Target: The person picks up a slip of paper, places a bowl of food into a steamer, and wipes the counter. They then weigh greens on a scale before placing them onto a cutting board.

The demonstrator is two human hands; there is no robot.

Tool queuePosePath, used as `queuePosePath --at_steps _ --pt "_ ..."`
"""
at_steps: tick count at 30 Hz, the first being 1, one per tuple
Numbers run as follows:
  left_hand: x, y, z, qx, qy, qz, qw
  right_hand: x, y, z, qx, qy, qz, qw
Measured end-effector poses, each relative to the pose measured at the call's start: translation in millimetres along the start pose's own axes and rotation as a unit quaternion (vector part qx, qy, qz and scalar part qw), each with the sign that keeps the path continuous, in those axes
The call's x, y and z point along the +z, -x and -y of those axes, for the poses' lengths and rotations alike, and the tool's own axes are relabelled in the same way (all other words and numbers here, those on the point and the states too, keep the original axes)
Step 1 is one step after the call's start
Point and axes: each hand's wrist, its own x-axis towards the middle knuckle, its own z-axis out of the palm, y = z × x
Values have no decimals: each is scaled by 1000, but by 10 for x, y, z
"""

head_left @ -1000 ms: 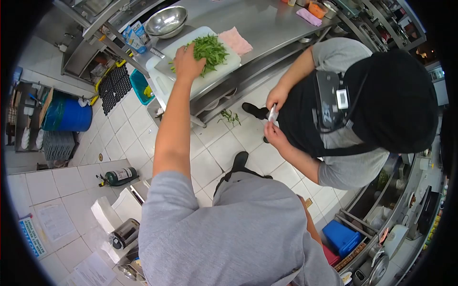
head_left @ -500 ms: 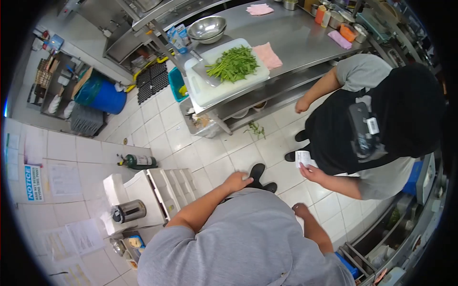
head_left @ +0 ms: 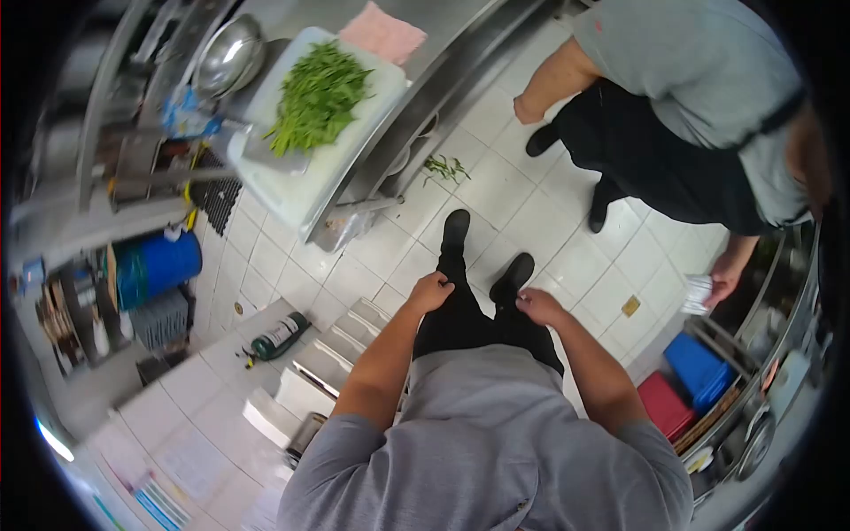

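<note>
My left hand (head_left: 431, 291) hangs in front of my left thigh, fingers curled in, with nothing visible in it. Loosely closed too, my right hand (head_left: 538, 305) is beside my right leg, near the shoe; I see nothing in it. Beyond them, on the steel counter, lies a white cutting board (head_left: 361, 133) with a heap of leafy greens (head_left: 323, 96). A broad-bladed knife (head_left: 288, 161) lies partly under the greens. A pink cloth (head_left: 382, 34) sits at the board's far edge, and a metal bowl (head_left: 228, 57) stands to its left.
At right stands a co-worker (head_left: 682, 62) holding a white slip of paper (head_left: 698, 295). Dropped greens (head_left: 445, 168) lie on the tiled floor. White drawers (head_left: 332, 358) and a green gas cylinder (head_left: 280, 335) are at left, and a blue bin (head_left: 168, 270) farther off.
My view has tilted down and turned. The counter now appears nearer, and the co-worker has turned and shifted toward the right edge. My right hand has come forward into fuller view.
</note>
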Motion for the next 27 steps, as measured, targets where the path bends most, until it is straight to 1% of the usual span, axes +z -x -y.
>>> queuePosePath --at_steps 1,2,3,4,5,6,7,8,9,10,11,12,14,15,16,17,20,22,24,26,27 --pt "4 -220 113 -12 4 24 1000 232 9 -119 5 25 0 1000" --pt "32 -470 294 -21 -2 57 998 478 27 -220 37 48 22 998" --pt "3 -736 448 -20 -12 78 997 694 148 -234 106 48 15 993" --pt "-17 -1005 596 -16 -39 109 993 702 305 51 184 51 30 981" --pt "-60 -1284 700 -12 -65 135 989 826 354 222 249 34 5 968" --pt "-168 -1576 797 -1 -82 143 986 1076 336 170 269 1 -28 963" --pt "-252 -1905 865 -19 -103 147 984 1107 335 301 282 -22 -30 959" --pt "-165 -2327 1244 -26 -105 115 987 1171 320 396 273 -21 -48 961" --pt "-219 -2700 1378 -46 -103 107 988 1214 268 462 263 -19 -66 962" --pt "-277 -3053 1421 -68 -111 81 988 1185 157 547 273 -30 -61 960" --pt "-317 -3382 1423 -78 -122 62 987 1155 65 643 274 -24 -92 957" --pt "-347 -3694 1420 -64 -129 36 989 1145 8 697 276 -19 -119 954" --pt "-342 -4329 1438 -43 -148 12 988 1116 -139 720 301 -32 -123 945" --pt "-348 -4581 1374 -66 -131 22 989 1149 -192 712 317 -34 -130 939" --pt "-319 -4849 1405 -54 -129 20 990 1240 -200 645 320 -62 -133 936" --pt "-256 -5101 1452 -45 -173 7 984 1287 -246 610 326 -72 -127 934" --pt "-147 -5602 1275 -67 -211 8 975 1427 -320 618 357 -136 -127 915" --pt "-54 -5876 1087 -107 -237 -28 965 1535 -403 664 370 -153 -116 909" --pt "60 -6222 1008 -101 -271 -23 957 1539 -579 701 398 -167 -92 898" --pt "213 -6568 1005 -94 -300 -21 949 1578 -654 677 395 -182 -88 896" --pt "308 -6731 1032 -58 -338 -26 939 1598 -697 645 392 -193 -86 895"
